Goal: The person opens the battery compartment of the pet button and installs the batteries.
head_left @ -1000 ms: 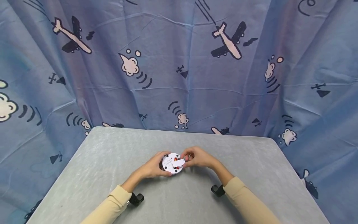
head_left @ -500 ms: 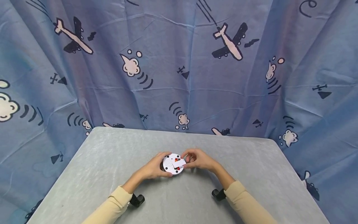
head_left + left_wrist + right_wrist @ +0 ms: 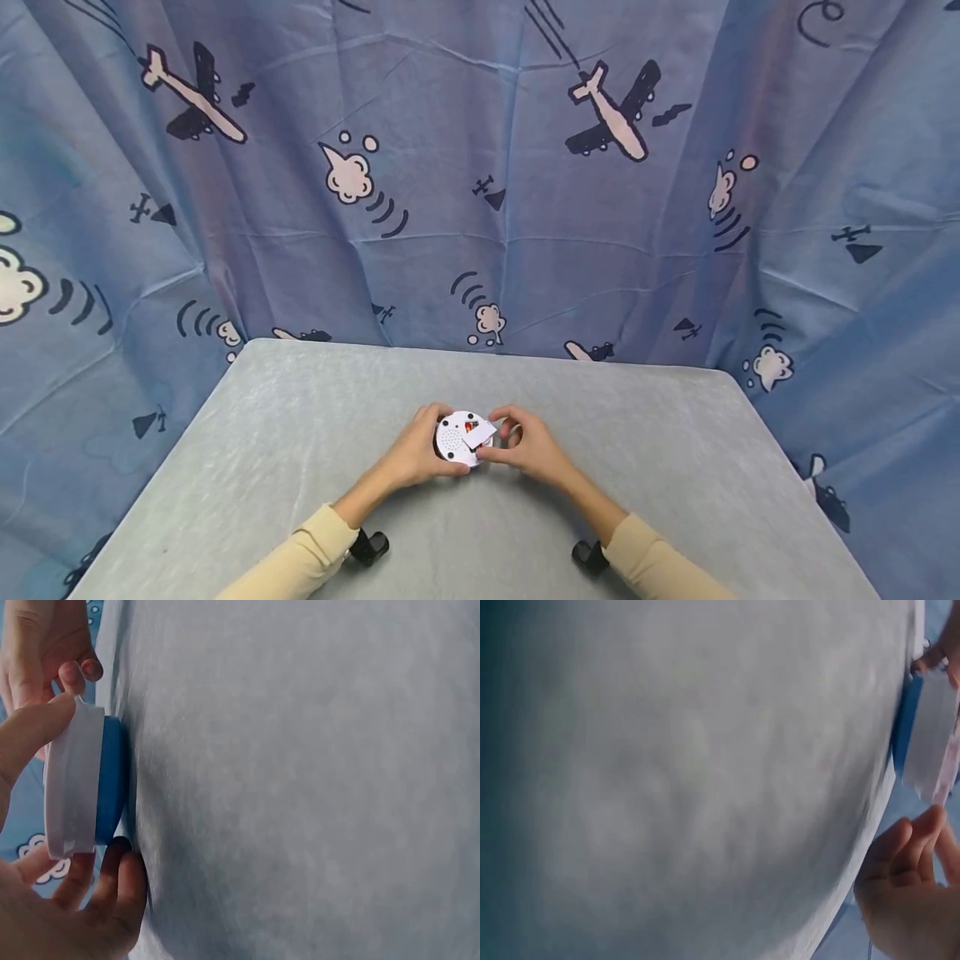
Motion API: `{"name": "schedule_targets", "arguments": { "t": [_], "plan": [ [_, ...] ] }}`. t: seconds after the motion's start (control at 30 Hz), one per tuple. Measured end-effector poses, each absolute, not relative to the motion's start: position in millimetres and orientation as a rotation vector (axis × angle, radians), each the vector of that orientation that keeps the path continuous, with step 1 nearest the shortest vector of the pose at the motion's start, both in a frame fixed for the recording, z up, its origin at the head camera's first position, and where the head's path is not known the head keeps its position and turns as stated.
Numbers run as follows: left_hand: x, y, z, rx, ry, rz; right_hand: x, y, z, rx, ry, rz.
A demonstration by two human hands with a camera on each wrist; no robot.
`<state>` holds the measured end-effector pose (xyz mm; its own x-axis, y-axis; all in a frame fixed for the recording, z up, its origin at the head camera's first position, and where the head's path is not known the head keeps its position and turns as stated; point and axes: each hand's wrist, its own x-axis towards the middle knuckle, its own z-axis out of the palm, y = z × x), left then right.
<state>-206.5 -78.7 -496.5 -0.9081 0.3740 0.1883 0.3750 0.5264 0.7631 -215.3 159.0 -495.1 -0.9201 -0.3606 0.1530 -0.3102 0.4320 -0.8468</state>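
Note:
A round white device [image 3: 451, 442] with a cluster of small holes and dark round feet faces up near the middle of the table. Its underside opening shows red and yellow batteries [image 3: 470, 427]. My left hand [image 3: 413, 450] grips the device from the left, thumb at the near rim and fingers at the far one. A small white battery cover [image 3: 478, 433] lies slanted over the opening, held at its right end between the thumb and forefinger of my right hand [image 3: 534, 447]. In the left wrist view the device's lower side is a blue part [image 3: 111, 780].
A grey cloth-covered table [image 3: 315, 400] lies under both hands. Behind it hangs a blue curtain [image 3: 420, 192] printed with airplanes and clouds. Each wrist carries a black camera mount, one on the left [image 3: 369, 547] and one on the right [image 3: 589, 557].
The battery cover has turned and tilts more steeply over the opening. My right thumb has moved left toward the device's near side. The left hand keeps its grip, and the device has turned slightly.

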Motion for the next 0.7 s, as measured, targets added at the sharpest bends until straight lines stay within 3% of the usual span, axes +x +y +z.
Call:
{"name": "schedule_targets", "arguments": {
  "t": [0.43, 0.7],
  "plan": [
    [-203.5, -77.1, -497.0, -0.63, -2.739, -1.32, -210.4, 139.9, -500.0, -0.475, 2.776, -1.532],
    [-208.8, -83.7, -497.1, -0.721, -2.749, -1.403, -219.2, 155.4, -493.6, -0.674, 2.507, -1.58]
  ]
}}
